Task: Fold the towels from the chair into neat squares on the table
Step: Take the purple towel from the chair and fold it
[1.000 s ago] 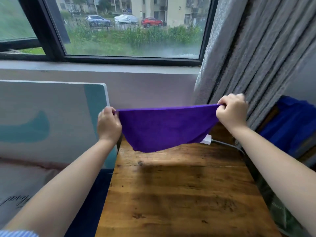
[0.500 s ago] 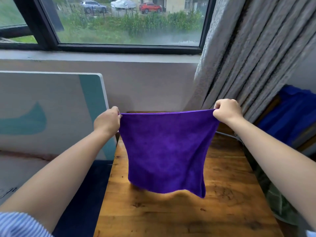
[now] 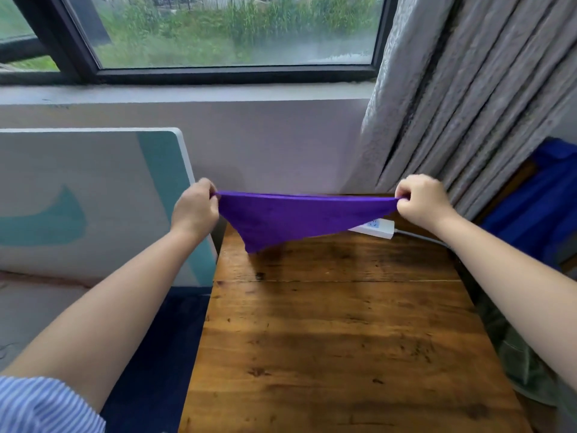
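Observation:
A purple towel [image 3: 296, 218] is stretched in the air over the far end of the wooden table [image 3: 337, 339]. My left hand [image 3: 195, 209] pinches its left corner and my right hand [image 3: 421, 203] pinches its right corner. The cloth billows away from me, so only a shallow wedge of it shows, its lowest point near the table's far left. A blue towel [image 3: 537, 207] lies draped over the chair at the right edge of the view.
A white power strip [image 3: 379, 229] with a grey cable lies at the table's far right. A white and teal board [image 3: 93, 201] leans against the wall on the left. Grey curtains [image 3: 452, 89] hang at the right beside the window.
Half a second ago the towel hung down full length from both hands. Now its lower part has swung up and away, and the hands are slightly further apart.

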